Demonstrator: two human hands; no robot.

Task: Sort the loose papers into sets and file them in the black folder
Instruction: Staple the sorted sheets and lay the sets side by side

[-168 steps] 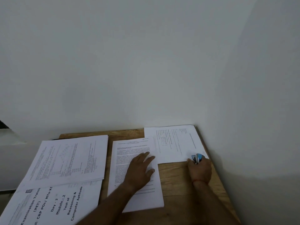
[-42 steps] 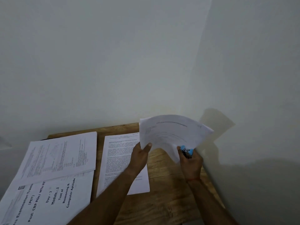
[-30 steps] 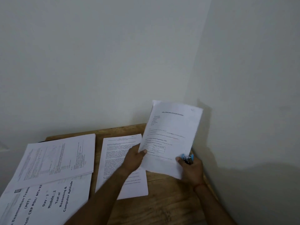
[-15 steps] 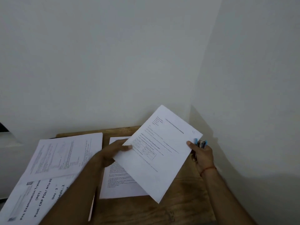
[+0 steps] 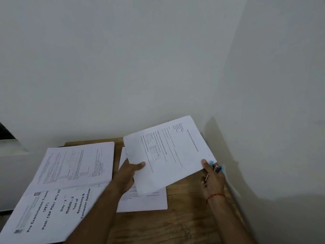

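Note:
I hold a printed white paper set (image 5: pixel 172 152) above the wooden table (image 5: pixel 184 217), turned sideways. My left hand (image 5: pixel 129 175) pinches its lower left edge, thumb on top. My right hand (image 5: pixel 212 176) pinches its right corner with the thumb and also grips a small blue stapler (image 5: pixel 217 167). Under the held set lies another printed sheet (image 5: pixel 146 201) flat on the table. A paper stack (image 5: pixel 77 164) and a large "Pre Examination Training" booklet (image 5: pixel 49 213) lie at the left. The black folder is not in view.
White walls meet in a corner just behind and right of the table. A pale ledge (image 5: pixel 10 150) runs along the far left. Bare wood shows at the table's front right.
Both hands lifted the paper set off the table's back right corner, held it upright, then turned it sideways and lowered it over the middle sheet. The stapler stays in my right hand.

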